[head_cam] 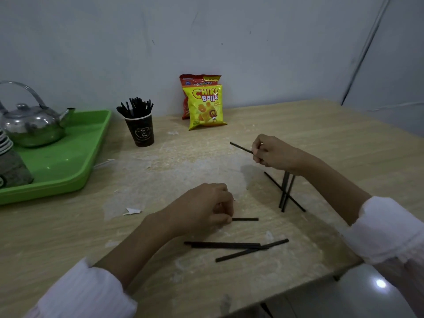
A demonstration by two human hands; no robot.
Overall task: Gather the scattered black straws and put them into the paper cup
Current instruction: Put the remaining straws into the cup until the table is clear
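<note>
A dark paper cup stands upright at the back left of the table, holding several black straws. My left hand rests on the table, its fingertips pinched on the end of one black straw that lies flat. Raised a little further back, my right hand grips another black straw that points left. Three loose straws lie crossed below my right wrist. Three more straws lie near the front edge.
A green tray at the left carries a metal kettle and a stack of cups. Two snack bags lean on the wall behind. A paper scrap lies left of my left hand. The table's edge runs at the front right.
</note>
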